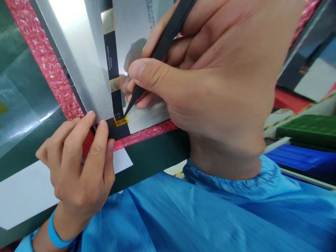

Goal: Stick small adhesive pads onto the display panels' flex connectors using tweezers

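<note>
- Two hands at work, both bare. Our right hand [210, 80] is closed around black tweezers [166, 40], pen-style, thumb pressed along the shaft. We see one dark point, so can't tell if there's a gap at the tip.
- Tip sits at the right side of the yellow-edged end [121, 122] of the dark strip [111, 57]. Touching or just above: can't tell. Pen hold is probably for fine control on so small a part.
- Our left hand [81, 164] is palm down, fingers loosely bent and a bit spread, fingertips at the panel [75, 49]'s near left corner. Most likely that's to steady it. Can't tell if the thumb pinches the edge from below.
- Panel is silvery, shiny, laid back-up so the strip faces us. Strip runs down it lengthwise; its yellow-edged end lies on a black patch by the near edge.
- Pink bubble wrap [43, 59] shows along the left and near edges, under the panel. We'd guess it's there against scratches on the dark green worktop [162, 147].
- White paper [28, 189] lies on the worktop, partly behind the left hand.
- Writing: grey characters [149, 15] run sideways on the panel near the top; too blurred for us to read safely. Strip has tiny white print; also unreadable. No brand we can make out.
</note>
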The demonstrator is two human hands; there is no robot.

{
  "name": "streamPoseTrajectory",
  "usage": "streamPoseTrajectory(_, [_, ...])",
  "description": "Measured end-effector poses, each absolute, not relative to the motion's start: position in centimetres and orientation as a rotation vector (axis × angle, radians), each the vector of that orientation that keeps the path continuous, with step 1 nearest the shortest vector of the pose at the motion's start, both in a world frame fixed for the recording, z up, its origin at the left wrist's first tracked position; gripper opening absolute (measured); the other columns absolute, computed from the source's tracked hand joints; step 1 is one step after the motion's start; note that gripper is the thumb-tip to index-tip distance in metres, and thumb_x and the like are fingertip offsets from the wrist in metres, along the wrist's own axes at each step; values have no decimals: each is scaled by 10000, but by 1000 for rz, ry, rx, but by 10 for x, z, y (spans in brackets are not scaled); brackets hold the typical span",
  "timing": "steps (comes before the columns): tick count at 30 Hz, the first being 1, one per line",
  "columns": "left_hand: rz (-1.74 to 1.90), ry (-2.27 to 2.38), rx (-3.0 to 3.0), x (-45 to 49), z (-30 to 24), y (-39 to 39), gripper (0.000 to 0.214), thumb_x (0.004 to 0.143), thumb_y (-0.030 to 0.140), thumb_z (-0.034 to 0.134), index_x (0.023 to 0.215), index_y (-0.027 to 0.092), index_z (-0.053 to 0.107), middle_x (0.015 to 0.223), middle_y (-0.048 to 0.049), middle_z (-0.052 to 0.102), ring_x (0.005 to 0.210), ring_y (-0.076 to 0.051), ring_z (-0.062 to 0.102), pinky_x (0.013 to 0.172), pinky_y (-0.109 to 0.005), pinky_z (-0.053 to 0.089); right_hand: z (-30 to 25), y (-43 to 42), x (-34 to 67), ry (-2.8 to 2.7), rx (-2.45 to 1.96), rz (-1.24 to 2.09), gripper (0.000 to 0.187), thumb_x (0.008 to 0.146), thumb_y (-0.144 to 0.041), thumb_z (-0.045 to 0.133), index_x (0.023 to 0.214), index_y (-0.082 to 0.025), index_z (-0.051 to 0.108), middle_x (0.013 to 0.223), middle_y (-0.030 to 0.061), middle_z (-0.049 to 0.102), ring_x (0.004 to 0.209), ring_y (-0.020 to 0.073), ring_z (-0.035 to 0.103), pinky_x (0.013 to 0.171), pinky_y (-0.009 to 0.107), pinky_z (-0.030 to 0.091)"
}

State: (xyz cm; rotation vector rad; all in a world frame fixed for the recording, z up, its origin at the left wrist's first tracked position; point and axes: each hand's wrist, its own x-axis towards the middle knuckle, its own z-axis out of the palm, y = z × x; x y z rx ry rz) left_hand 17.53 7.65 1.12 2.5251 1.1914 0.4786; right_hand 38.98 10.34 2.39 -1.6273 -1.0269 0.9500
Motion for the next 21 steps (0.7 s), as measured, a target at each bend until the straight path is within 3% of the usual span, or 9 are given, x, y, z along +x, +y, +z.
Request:
streamPoseTrajectory(5, [495, 1213, 2575, 178, 11, 76, 410, 1026, 189, 672, 1410, 334, 669, 1499, -101, 696, 1377, -380, 663, 1042, -661, 518, 26, 103, 391, -1078, -1670, 936, 437, 946, -154, 884, 755, -266, 507, 834, -24, 724, 729, 205, 766, 599, 340, 668])
streamPoseTrajectory(11, [520, 1204, 2553, 179, 10, 74, 405, 1024, 194, 681, 1404, 332, 706, 1521, -101, 680, 1375, -400, 662, 1072, -663, 475, 25, 105, 391, -1108, -1667, 906, 459, 913, -23, 827, 734, -278, 490, 811, -21, 704, 715, 207, 746, 583, 369, 642])
streamPoseTrajectory(16, [385, 1227, 2579, 180, 14, 74, 467, 1042, 219, 677, 1480, 377, 647, 1563, -95, 634, 1418, -377, 620, 1092, -653, 439, 21, 104, 392, -1181, -1674, 821, 396, 925, -65, 792, 754, -277, 505, 821, -39, 688, 751, 224, 761, 600, 373, 635])
streamPoseTrajectory(21, [264, 1198, 2703, 184, 15, 71, 499, 1016, 194, 702, 1504, 275, 633, 1574, -161, 610, 1424, -397, 578, 1105, -633, 367, 24, 102, 398, -1186, -1752, 771, 345, 942, -94, 751, 776, -280, 514, 850, -24, 693, 789, 225, 756, 638, 360, 649])
